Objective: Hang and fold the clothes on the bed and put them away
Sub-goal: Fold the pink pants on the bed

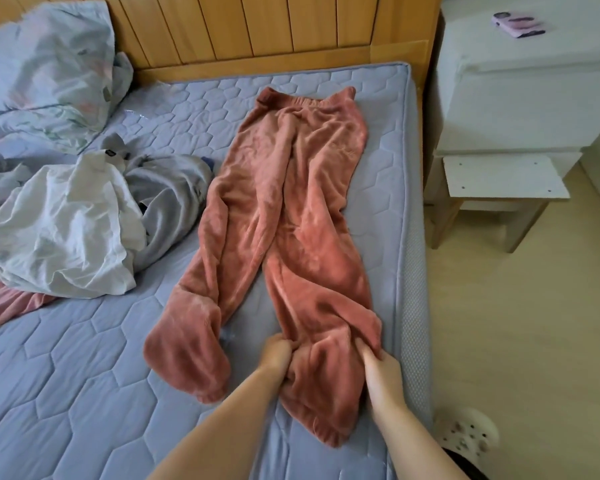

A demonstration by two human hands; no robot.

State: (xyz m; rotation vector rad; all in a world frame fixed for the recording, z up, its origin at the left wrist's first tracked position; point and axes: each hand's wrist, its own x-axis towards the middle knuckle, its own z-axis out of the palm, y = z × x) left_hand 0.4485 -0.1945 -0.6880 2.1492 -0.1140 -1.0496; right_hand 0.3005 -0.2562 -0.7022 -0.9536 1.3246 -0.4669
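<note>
Head camera looks down on a bed (84,393) with a quilted blue-grey mattress cover. Rust-pink fleece trousers (291,209) lie spread lengthwise at the centre of the frame, with the waistband toward 12 o'clock near the wooden headboard (257,26) and the two legs running down toward 6 o'clock. The legs are parted at the cuffs.

The left hand (278,355) has its fingers curled into the inner edge of the leg on the 5 o'clock side. The right hand (378,368) pinches a fold of the same leg's outer edge, so both hands have hold of the fabric.

At 9 o'clock a crumpled white garment (66,223) lies on a grey garment (174,195), and a pink piece (11,306) pokes out below them. A floral duvet (42,71) is bunched at 10 o'clock. Off the bed at 2 o'clock stands a white nightstand (516,98) with a phone (518,24) on top and a small stool (499,181) below it. A white clog (468,434) sits on the floor at 5 o'clock.
</note>
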